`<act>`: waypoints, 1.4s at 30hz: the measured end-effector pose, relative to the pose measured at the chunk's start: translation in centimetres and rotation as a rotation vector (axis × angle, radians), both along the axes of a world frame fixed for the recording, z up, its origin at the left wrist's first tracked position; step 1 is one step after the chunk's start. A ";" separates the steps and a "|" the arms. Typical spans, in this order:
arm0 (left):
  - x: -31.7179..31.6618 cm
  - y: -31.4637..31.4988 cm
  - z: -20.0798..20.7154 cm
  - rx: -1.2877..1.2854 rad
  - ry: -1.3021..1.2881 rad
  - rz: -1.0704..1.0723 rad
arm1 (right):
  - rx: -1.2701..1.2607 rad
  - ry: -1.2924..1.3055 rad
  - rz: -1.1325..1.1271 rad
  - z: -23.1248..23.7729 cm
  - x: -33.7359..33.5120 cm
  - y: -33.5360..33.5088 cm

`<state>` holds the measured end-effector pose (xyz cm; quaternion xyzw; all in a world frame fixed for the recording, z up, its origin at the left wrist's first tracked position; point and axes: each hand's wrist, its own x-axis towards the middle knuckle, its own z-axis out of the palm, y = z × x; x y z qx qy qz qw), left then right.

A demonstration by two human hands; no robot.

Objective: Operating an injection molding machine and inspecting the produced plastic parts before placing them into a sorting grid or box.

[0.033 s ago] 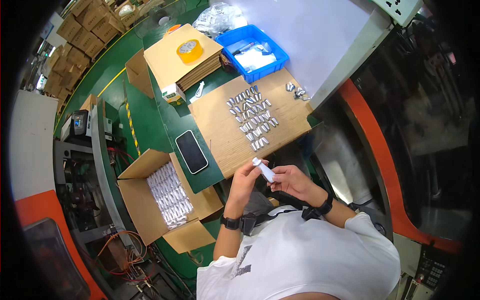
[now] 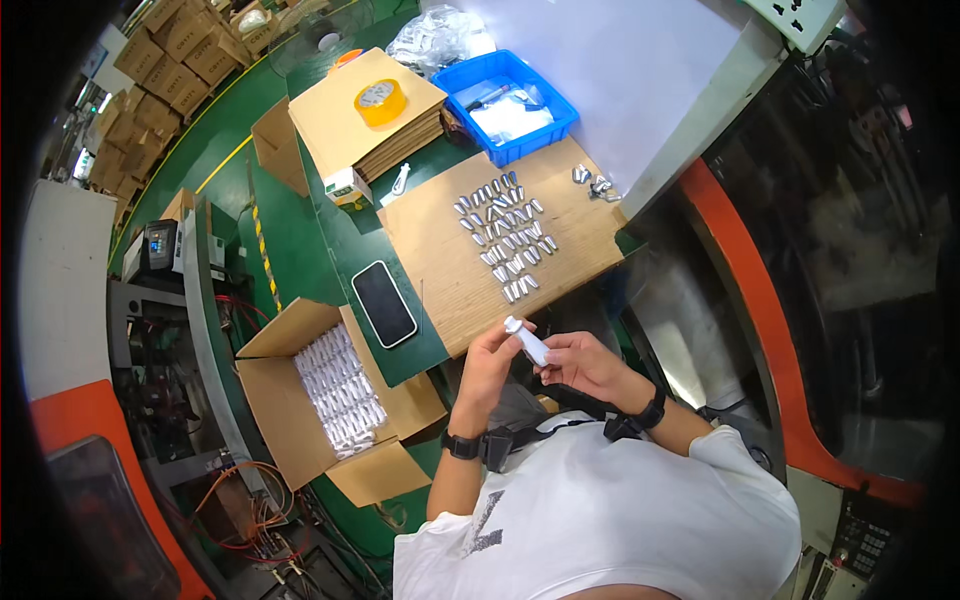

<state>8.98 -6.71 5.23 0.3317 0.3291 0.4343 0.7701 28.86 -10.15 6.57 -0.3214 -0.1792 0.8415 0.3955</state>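
Note:
Both my hands hold one small white tube-shaped part (image 2: pixel 527 341) just off the near edge of a brown board (image 2: pixel 440 260). My left hand (image 2: pixel 490 362) grips its upper end, and my right hand (image 2: pixel 582 367) pinches its lower end. Several small silver parts (image 2: pixel 505 235) lie in rows on the board beyond my hands. A few more silver parts (image 2: pixel 592 183) sit loose at the board's far right corner.
An open cardboard box (image 2: pixel 290 345) full of white parts (image 2: pixel 342 390) stands at my left. A black phone (image 2: pixel 384 303) lies on the green table beside the board. Farther off are a blue tray (image 2: pixel 556 122), a cardboard stack (image 2: pixel 405 135) with a yellow tape roll (image 2: pixel 380 100), and a small box (image 2: pixel 349 187).

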 end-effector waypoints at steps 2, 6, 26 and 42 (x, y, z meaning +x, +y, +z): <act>-0.1 -0.1 0.0 0.007 0.014 0.026 | -0.036 0.047 0.051 -0.1 -0.3 0.2; -0.5 -0.4 0.4 0.159 0.076 0.117 | -0.084 0.156 0.057 -0.3 -1.2 0.7; -10.5 -6.6 -4.5 -0.173 0.425 0.607 | 0.454 -2.046 0.092 -3.0 5.0 42.6; -11.2 -0.1 -4.7 0.261 0.711 0.598 | 0.275 -2.042 0.212 -2.8 4.5 43.3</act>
